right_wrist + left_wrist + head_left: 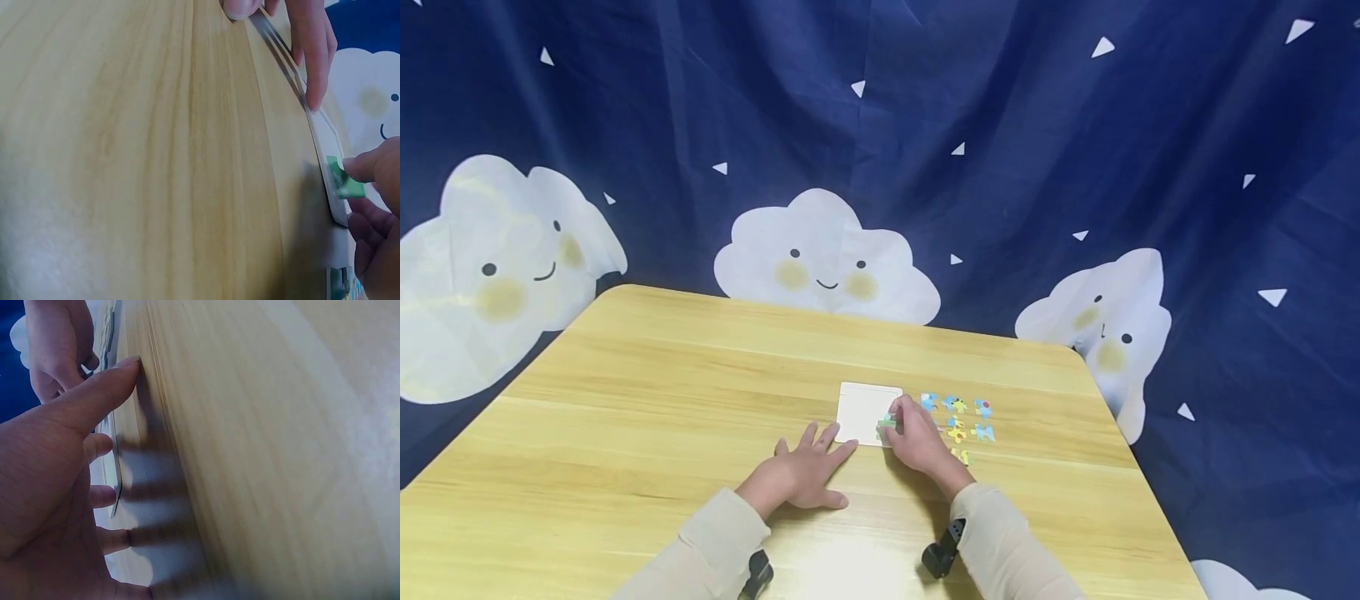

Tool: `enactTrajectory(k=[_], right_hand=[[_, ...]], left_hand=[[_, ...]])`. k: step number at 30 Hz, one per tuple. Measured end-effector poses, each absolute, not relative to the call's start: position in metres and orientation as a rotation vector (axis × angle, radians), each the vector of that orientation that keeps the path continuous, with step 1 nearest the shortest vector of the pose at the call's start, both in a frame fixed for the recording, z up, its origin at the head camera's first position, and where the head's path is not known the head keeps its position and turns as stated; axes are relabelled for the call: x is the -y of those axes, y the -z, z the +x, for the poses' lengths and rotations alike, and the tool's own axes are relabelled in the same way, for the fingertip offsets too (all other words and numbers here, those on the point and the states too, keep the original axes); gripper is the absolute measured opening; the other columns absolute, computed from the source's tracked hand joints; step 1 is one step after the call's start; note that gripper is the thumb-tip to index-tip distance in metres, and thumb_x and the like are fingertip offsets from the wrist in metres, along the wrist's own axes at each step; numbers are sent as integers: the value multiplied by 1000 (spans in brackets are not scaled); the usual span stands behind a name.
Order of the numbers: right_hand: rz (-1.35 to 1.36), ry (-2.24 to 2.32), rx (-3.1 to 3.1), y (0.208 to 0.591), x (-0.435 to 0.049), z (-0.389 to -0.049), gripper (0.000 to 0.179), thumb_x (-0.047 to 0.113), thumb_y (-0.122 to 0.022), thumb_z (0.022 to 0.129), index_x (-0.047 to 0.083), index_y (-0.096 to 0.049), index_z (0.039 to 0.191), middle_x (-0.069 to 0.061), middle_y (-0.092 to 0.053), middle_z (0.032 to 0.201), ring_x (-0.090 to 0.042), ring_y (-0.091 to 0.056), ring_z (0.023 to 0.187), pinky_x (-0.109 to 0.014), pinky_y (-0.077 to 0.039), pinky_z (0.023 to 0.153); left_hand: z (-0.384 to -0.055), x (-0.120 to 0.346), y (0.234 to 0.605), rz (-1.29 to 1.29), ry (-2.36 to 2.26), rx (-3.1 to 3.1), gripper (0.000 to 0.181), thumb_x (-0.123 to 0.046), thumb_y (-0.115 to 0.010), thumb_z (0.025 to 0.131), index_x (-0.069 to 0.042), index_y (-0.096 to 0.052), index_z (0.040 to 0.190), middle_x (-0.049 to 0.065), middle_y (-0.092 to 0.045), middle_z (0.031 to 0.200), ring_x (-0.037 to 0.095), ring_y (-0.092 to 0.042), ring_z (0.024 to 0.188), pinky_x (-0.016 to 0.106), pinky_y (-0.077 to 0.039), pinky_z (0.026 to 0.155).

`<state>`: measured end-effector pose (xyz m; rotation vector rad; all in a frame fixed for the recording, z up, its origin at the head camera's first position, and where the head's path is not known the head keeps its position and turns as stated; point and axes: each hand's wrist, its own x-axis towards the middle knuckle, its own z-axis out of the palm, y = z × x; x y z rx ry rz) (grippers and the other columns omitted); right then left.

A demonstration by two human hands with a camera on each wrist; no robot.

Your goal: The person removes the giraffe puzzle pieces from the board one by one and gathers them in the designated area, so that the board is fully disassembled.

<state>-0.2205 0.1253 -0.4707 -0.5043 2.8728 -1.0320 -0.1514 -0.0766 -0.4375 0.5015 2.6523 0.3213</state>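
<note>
A shallow white puzzle board (859,410) lies flat on the table. My right hand (919,435) pinches a green jigsaw piece (345,181) between thumb and fingers, over the board's near right corner. In the right wrist view the piece is tilted close over the board, its lower edge right at the surface. My left hand (808,471) rests with fingers spread at the board's near left corner. Two of its fingertips are right at the board's edge, seen also in the right wrist view, where a finger (317,81) presses the rim.
Several loose jigsaw pieces (957,432), blue and yellow, lie in rough rows right of the board, partly hidden by the right hand. The wooden table (625,400) ends at the back against a dark blue curtain (880,125) with cloud prints.
</note>
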Motion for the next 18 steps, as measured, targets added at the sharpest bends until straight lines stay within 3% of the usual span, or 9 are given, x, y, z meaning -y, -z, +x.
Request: enactTrajectory(k=[10, 18], right_hand=[[-455, 1246, -2869, 466, -141, -213, 18, 9, -62, 88, 10, -50, 100, 1, -52, 80, -11, -48, 71, -24, -43, 65], [-277, 1355, -2887, 458, -194, -204, 16, 7, -62, 89, 3, -55, 103, -3, -54, 82, -14, -51, 75, -24, -46, 67]], left_hand=[[-151, 75, 442, 498, -314, -2666, 81, -56, -62, 82, -22, -29, 148, 15, -17, 157, 44, -13, 141, 75, -20, 97], [-150, 75, 442, 518, -314, -2671, 81, -55, -62, 83, -20, -30, 148, 16, -18, 156, 45, -14, 141, 76, -20, 97]])
